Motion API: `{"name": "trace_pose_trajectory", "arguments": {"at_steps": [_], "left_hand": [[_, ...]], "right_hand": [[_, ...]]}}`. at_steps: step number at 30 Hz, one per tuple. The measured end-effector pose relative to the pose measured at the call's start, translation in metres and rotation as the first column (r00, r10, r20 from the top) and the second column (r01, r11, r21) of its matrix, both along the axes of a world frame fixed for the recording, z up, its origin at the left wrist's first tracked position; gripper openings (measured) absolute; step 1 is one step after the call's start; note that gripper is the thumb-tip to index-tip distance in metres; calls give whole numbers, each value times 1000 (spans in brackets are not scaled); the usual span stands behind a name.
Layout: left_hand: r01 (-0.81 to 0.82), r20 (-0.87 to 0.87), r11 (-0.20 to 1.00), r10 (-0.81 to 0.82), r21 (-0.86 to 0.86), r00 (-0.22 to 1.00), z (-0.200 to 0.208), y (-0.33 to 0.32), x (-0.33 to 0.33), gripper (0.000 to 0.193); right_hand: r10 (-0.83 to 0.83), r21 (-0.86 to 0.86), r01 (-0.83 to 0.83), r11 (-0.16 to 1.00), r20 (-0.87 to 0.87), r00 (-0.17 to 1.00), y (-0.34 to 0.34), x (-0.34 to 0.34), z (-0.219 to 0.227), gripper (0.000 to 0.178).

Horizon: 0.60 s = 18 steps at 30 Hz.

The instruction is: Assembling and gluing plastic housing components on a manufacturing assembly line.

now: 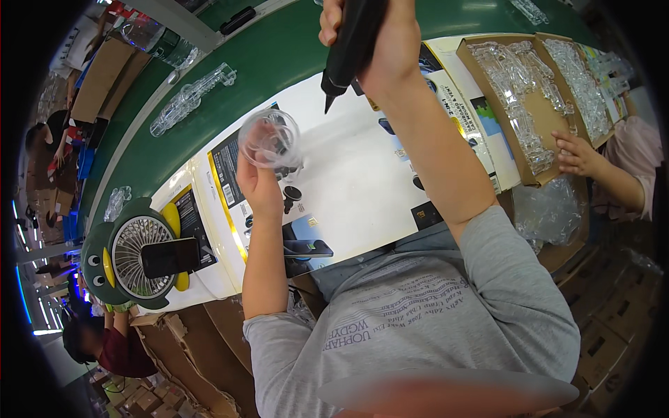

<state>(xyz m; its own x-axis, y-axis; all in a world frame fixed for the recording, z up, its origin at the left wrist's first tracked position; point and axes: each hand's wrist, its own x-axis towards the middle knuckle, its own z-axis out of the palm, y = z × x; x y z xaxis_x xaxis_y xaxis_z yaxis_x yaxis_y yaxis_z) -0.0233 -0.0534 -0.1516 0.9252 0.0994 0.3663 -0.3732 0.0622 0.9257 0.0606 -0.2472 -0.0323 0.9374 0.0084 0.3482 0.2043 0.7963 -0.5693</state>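
Leftmost, I see a black phone (pixel 170 257) in front of a green penguin-shaped fan (pixel 125 244); a stray left elbow could, I judge, knock either. The left hand (pixel 260 182) pinches a clear plastic piece (pixel 291 129) above the white sheet (pixel 355 167); too light a hold might let its slick wall slip. The right hand (pixel 391 59) is wrapped round a black tool (pixel 354 42), its tip pointing down near that piece, so a careless swing could scratch the plastic or jab the fingers.

As for materials: the fan's grille has radial ribs, the piece is smooth and round, the sheet glossy, the tool tapering to a spike. Rightmost, glassy parts (pixel 512 115) lie in brown cardboard; glare hides their exact shape from me.
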Motion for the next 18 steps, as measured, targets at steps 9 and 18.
{"name": "trace_pose_trajectory", "arguments": {"at_steps": [9, 18], "left_hand": [[-272, -17, 943, 274, -192, 962, 3, 22, 19, 37], [-494, 20, 848, 507, -190, 862, 4, 39, 27, 31]], "right_hand": [[-66, -664, 682, 306, 700, 711, 25, 6, -34, 49], [404, -668, 720, -191, 615, 677, 56, 9, -120, 38]]}}
